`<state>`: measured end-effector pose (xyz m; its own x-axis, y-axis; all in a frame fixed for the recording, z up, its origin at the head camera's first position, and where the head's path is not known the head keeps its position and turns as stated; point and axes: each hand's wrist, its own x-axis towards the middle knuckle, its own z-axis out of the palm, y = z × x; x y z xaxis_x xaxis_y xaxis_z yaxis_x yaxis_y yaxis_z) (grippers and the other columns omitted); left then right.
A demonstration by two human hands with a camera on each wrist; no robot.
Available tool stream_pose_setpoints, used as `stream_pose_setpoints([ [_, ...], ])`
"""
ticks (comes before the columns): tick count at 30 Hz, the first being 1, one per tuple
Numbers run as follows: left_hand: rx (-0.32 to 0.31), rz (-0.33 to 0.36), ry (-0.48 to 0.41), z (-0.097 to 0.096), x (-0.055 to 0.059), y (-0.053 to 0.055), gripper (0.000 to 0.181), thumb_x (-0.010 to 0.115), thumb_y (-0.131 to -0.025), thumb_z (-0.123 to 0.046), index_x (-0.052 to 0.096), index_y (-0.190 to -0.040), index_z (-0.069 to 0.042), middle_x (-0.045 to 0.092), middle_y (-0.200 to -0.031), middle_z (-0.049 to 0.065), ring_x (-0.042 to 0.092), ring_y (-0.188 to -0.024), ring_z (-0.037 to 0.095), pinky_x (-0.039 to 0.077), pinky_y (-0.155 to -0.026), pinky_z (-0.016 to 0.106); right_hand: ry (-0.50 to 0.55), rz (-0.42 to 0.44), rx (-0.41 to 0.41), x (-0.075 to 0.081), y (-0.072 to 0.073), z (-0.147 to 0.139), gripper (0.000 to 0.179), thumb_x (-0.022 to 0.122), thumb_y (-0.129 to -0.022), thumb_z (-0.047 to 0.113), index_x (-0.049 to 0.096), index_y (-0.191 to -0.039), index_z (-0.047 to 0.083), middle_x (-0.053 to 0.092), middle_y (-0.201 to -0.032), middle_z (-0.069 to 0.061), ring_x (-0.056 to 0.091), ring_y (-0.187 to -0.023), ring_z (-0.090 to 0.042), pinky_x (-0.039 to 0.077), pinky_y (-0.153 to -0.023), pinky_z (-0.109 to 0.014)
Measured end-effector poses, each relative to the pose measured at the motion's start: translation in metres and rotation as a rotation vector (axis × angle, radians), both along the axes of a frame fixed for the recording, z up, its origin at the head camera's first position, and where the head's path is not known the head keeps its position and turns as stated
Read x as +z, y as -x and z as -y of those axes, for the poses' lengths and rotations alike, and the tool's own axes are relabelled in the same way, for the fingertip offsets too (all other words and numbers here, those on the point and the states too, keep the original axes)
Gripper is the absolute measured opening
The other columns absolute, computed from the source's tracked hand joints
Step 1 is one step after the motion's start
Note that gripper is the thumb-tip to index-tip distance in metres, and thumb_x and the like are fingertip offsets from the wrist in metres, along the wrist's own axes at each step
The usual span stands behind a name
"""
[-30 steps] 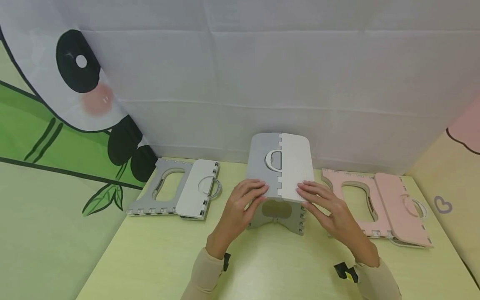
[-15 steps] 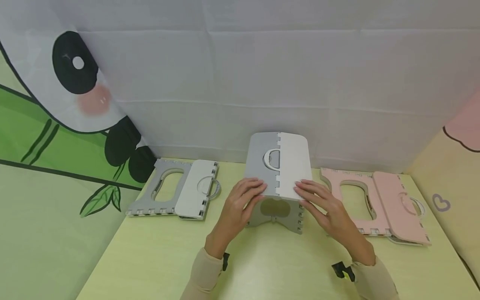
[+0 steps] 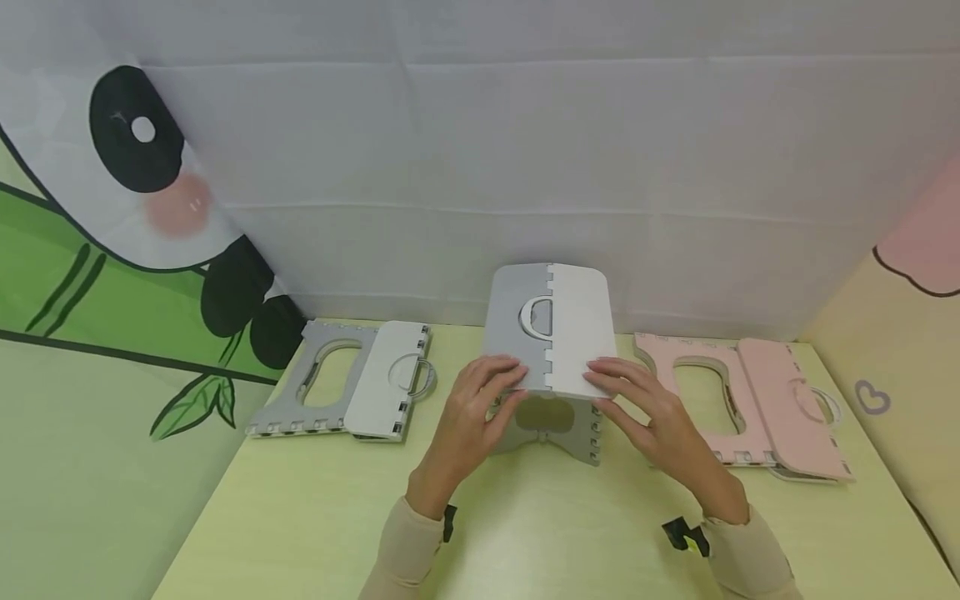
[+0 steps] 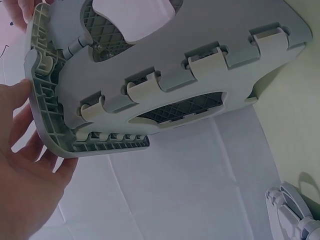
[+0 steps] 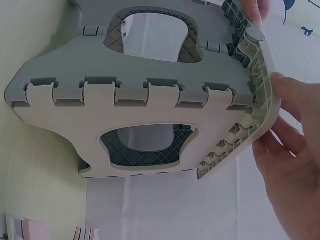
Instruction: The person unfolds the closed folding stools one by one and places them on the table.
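A grey-and-white folding step stool [image 3: 581,325] stands unfolded on the table, its handle loop lying along the seam of the flat top. At the near left corner my left hand [image 3: 468,408] pinches the rim, fingers over the top and thumb at the front edge. My right hand [image 3: 663,417] holds the near right corner in the same way. Seen from the left wrist, the hollow ribbed underside [image 4: 50,112] and the hinged legs show. The right wrist view also has the spread legs [image 5: 65,107], with oval openings in them.
To the left lies a folded grey-and-white stool [image 3: 386,379] with its handle loop out. A folded pink stool [image 3: 795,408] lies to the right. Close behind the standing stool hangs a pale cloth backdrop [image 3: 525,167]. Yellowish table surface [image 3: 555,533] stretches in front.
Both hands keep their hold on the corners of the standing stool. The head view has shifted slightly, so the scene sits a little further left.
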<state>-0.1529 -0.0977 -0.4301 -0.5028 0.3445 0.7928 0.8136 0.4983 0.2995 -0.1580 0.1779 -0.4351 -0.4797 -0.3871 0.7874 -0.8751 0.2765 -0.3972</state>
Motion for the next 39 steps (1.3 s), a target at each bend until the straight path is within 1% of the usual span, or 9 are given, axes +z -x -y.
stream_pose_setpoints([
  [6, 0.046, -0.002, -0.015, -0.009, 0.003, -0.001, 0.024, 0.076, -0.095, -0.014, 0.072, -0.116, -0.002, 0.066, -0.119, 0.011, 0.059, -0.113, 0.03, 0.05, -0.099, 0.044, 0.015, -0.006, -0.006, 0.002, -0.001, -0.006, 0.039, 0.061, -0.105, 0.031, 0.071, -0.12, -0.003, 0.066, -0.124, -0.022, 0.06, -0.119, -0.034, 0.044, -0.108, -0.021],
  [13, 0.09, -0.016, -0.032, -0.021, 0.006, -0.003, 0.019, 0.077, -0.093, -0.014, 0.073, -0.109, -0.004, 0.067, -0.112, 0.009, 0.059, -0.103, 0.028, 0.049, -0.09, 0.043, 0.032, 0.005, -0.025, 0.001, -0.001, -0.011, 0.037, 0.063, -0.104, 0.031, 0.072, -0.118, -0.002, 0.067, -0.121, -0.021, 0.061, -0.115, -0.034, 0.044, -0.108, -0.021],
  [15, 0.093, -0.023, -0.037, -0.024, 0.007, -0.004, 0.019, 0.078, -0.092, -0.013, 0.073, -0.108, -0.004, 0.067, -0.111, 0.009, 0.058, -0.102, 0.028, 0.049, -0.089, 0.042, 0.039, 0.021, -0.036, 0.001, -0.003, -0.013, 0.031, 0.067, -0.102, 0.025, 0.072, -0.118, -0.001, 0.067, -0.121, -0.02, 0.061, -0.116, -0.032, 0.044, -0.108, -0.021],
  [17, 0.096, -0.033, -0.044, -0.027, 0.007, -0.004, 0.019, 0.078, -0.092, -0.013, 0.073, -0.107, -0.003, 0.067, -0.11, 0.009, 0.058, -0.101, 0.028, 0.049, -0.088, 0.041, 0.042, 0.037, -0.048, 0.002, -0.004, -0.014, 0.025, 0.072, -0.098, 0.014, 0.072, -0.118, 0.0, 0.067, -0.121, -0.019, 0.061, -0.116, -0.031, 0.043, -0.108, -0.02],
  [19, 0.096, -0.039, -0.053, -0.031, 0.008, -0.005, 0.019, 0.078, -0.091, -0.013, 0.073, -0.106, -0.003, 0.067, -0.109, 0.009, 0.059, -0.101, 0.028, 0.05, -0.087, 0.04, 0.041, 0.051, -0.062, 0.002, -0.006, -0.016, 0.028, 0.075, -0.091, 0.003, 0.072, -0.119, 0.001, 0.067, -0.121, -0.017, 0.061, -0.116, -0.029, 0.043, -0.108, -0.019],
  [22, 0.092, -0.044, -0.064, -0.035, 0.008, -0.006, 0.019, 0.078, -0.092, -0.013, 0.073, -0.108, -0.003, 0.066, -0.11, 0.009, 0.059, -0.101, 0.027, 0.05, -0.087, 0.04, 0.039, 0.066, -0.082, 0.001, -0.008, -0.02, 0.037, 0.077, -0.084, -0.006, 0.071, -0.12, 0.002, 0.068, -0.122, -0.016, 0.061, -0.118, -0.026, 0.043, -0.107, -0.018],
  [29, 0.085, -0.052, -0.078, -0.047, 0.009, -0.01, 0.021, 0.077, -0.093, -0.013, 0.072, -0.111, -0.004, 0.065, -0.111, 0.009, 0.06, -0.102, 0.027, 0.05, -0.087, 0.04, 0.043, 0.079, -0.111, -0.003, -0.008, -0.029, 0.045, 0.078, -0.08, -0.012, 0.07, -0.123, 0.001, 0.069, -0.121, -0.015, 0.062, -0.119, -0.023, 0.042, -0.109, -0.02],
  [35, 0.083, -0.074, -0.07, -0.057, 0.01, -0.012, 0.022, 0.079, -0.089, -0.012, 0.073, -0.109, -0.005, 0.065, -0.109, 0.008, 0.061, -0.1, 0.026, 0.05, -0.086, 0.039, 0.024, 0.108, -0.158, -0.006, -0.012, -0.036, 0.053, 0.078, -0.075, -0.016, 0.069, -0.124, 0.002, 0.07, -0.12, -0.013, 0.06, -0.122, -0.015, 0.042, -0.107, -0.017],
  [39, 0.081, -0.085, -0.064, -0.064, 0.01, -0.014, 0.023, 0.081, -0.088, -0.012, 0.073, -0.108, -0.006, 0.066, -0.106, 0.007, 0.06, -0.097, 0.024, 0.05, -0.083, 0.038, 0.019, 0.107, -0.174, -0.007, -0.014, -0.041, 0.051, 0.078, -0.077, -0.014, 0.069, -0.124, 0.002, 0.07, -0.12, -0.012, 0.061, -0.121, -0.017, 0.042, -0.108, -0.018],
])
